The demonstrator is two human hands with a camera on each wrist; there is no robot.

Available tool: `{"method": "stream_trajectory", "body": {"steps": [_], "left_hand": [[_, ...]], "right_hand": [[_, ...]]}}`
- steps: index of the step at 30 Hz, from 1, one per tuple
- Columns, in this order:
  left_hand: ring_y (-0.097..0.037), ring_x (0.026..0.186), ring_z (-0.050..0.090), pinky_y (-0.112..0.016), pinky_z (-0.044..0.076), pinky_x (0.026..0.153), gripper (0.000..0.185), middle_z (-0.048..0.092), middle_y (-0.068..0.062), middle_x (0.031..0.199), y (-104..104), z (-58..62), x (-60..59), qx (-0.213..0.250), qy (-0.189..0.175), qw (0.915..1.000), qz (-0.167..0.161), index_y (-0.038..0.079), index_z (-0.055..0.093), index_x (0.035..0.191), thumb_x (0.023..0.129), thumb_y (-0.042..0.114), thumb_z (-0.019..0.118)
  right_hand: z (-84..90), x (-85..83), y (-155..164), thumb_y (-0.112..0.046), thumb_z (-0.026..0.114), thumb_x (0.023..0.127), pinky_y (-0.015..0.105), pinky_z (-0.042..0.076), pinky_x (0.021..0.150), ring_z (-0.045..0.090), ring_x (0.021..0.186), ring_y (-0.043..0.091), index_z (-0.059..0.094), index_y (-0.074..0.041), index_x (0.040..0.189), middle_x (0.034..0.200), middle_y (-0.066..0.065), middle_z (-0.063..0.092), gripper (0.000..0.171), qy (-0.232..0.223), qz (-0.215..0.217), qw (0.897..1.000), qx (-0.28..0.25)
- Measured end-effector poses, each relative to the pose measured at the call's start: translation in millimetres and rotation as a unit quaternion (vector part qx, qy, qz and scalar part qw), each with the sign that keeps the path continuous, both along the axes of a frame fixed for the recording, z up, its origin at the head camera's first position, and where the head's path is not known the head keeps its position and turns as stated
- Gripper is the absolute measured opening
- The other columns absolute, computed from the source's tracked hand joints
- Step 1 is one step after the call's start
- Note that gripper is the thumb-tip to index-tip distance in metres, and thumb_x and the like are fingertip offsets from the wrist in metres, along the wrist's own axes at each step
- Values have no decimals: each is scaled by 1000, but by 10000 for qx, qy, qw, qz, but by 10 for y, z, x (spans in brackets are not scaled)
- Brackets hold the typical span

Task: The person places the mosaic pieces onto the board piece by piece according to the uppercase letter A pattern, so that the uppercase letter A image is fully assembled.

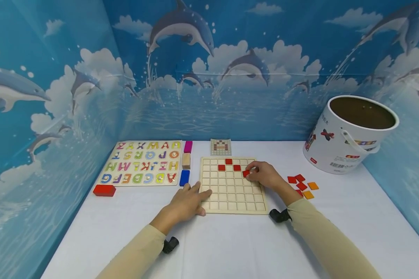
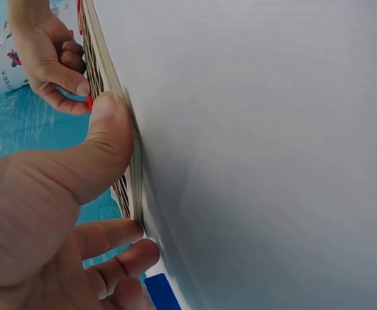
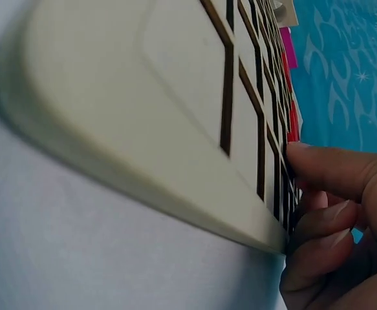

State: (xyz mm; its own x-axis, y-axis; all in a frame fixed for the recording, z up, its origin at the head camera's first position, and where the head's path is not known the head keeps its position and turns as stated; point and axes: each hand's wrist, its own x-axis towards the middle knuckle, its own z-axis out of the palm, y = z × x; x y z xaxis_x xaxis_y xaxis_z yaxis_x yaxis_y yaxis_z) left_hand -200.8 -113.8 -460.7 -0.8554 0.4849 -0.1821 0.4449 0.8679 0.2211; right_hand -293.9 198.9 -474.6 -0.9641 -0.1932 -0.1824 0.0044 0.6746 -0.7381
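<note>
Pinching a red tile (image 1: 246, 173) with my right hand (image 1: 265, 176) over the grid board (image 1: 230, 193); my left hand (image 1: 188, 201) – fingers relaxed – rests flat against the board's edge.

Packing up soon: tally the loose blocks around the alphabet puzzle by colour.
Magenta block: 1
Plain wooden block: 1
Blue block: 1
Red block: 1
Total: 4

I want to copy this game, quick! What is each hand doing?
Left hand: open, thumb and fingers resting on the wooden grid board at its edge.
Right hand: pinching a red tile on the board.
</note>
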Motion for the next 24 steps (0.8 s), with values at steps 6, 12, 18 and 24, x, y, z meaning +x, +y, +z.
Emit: {"method": "stream_trajectory", "body": {"steps": [6,12,18,24], "left_hand": [[-27,107,47,-40,42,86,70,37,-21,161,10,-12,12,-16,-29,10000,-60,29,50,153,88,44,73],[-27,107,46,-39,41,85,71,37,-20,161,16,-36,11,-69,-32,9999,-84,30,48,153,89,45,72],[-28,108,46,-41,42,87,71,36,-20,161,4,-20,8,-87,-19,9999,-75,29,48,154,89,45,71],[-28,108,46,-42,42,88,70,35,-20,162,-10,13,6,-24,-62,10000,-19,29,48,154,89,44,72]], "right_hand": [[-23,21,-23,-19,74,91,34,42,63,50,75,23,68,-10,119,88,10,57,29,-18,-46,9997,244],[9,101,149,-26,72,94,36,45,70,54,87,26,66,-10,127,100,12,61,37,62,-240,9995,186],[117,217,691,-32,66,99,32,49,67,55,86,29,58,-7,138,118,19,58,47,143,-777,9969,48],[205,337,1201,-33,65,100,31,53,65,54,91,33,49,-5,148,126,21,53,57,6,-1226,9924,-126]]}}
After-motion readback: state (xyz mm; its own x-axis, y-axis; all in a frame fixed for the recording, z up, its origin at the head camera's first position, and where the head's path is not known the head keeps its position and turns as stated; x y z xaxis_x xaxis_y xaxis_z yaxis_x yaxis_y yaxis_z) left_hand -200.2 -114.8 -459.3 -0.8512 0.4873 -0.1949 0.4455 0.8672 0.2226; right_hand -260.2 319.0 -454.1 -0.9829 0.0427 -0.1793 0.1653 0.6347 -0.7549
